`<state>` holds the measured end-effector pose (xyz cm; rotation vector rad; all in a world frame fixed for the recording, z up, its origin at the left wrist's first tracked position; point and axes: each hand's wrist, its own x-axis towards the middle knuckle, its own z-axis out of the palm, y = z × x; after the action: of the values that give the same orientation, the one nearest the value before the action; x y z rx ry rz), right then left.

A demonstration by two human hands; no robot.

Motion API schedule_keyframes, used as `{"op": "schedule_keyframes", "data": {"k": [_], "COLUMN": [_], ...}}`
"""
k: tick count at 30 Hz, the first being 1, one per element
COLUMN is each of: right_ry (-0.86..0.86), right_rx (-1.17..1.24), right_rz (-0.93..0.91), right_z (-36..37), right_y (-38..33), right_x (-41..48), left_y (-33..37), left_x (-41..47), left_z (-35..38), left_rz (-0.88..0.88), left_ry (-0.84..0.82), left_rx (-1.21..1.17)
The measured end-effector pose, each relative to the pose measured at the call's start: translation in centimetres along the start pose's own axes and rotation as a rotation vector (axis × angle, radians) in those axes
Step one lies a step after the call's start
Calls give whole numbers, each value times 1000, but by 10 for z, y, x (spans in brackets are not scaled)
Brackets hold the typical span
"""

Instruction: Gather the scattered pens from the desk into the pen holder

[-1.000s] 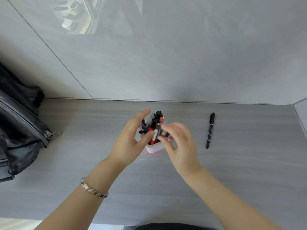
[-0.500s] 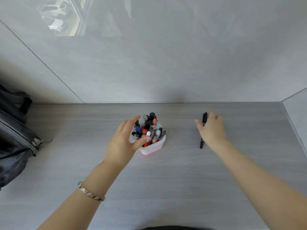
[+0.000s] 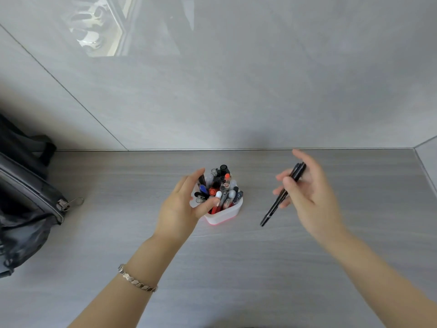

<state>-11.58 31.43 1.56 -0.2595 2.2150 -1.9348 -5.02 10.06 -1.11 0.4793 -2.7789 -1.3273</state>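
Observation:
A small white pen holder (image 3: 227, 213) with a pink base stands mid-desk, crowded with several pens and markers (image 3: 220, 185). My left hand (image 3: 182, 204) curls around the holder's left side, thumb and fingers touching its rim and the pens. To the right, my right hand (image 3: 307, 192) is lifted above the desk and grips a black pen (image 3: 281, 196) between thumb and fingers. The pen slants down and to the left, its lower tip pointing towards the desk right of the holder.
A black backpack (image 3: 26, 207) with a metal zip pull lies at the desk's left edge. The grey wall (image 3: 236, 91) rises right behind the desk, and a side wall (image 3: 428, 157) closes the far right corner.
My right hand left the holder, reached right to the black pen lying on the desk, and has now lifted it. My left hand has stayed on the holder.

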Motion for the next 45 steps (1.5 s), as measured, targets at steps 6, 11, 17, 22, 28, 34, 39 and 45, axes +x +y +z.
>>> {"op": "schedule_keyframes", "data": {"k": [6, 11, 17, 22, 28, 34, 39, 45], "right_ry": [-83, -106, 111, -201, -211, -291, -397, -446], "right_rx": [131, -168, -630, -705, -527, -620, -713, -775], "right_rz": [-329, -346, -669, -597, -415, 47, 146, 210], "right_z": [45, 74, 77, 69, 35, -2, -13, -10], "right_y": [-10, 23, 53, 58, 34, 53, 55, 50], "right_x": [-37, -21, -12, -23, -11, -11, -7, -5], "left_y": [2, 1, -5, -18, -8, 4, -19, -43], "left_x": [-2, -3, -15, -31, -10, 16, 58, 85], "left_z": [1, 2, 3, 9, 27, 10, -33, -59], "left_rz": [0, -15, -100, -48, -167, -210, -203, -203], "left_ry": [6, -2, -61, -150, -37, -44, -120, -251], "left_rx": [7, -38, -367, -207, -228, -299, -185, -190]}}
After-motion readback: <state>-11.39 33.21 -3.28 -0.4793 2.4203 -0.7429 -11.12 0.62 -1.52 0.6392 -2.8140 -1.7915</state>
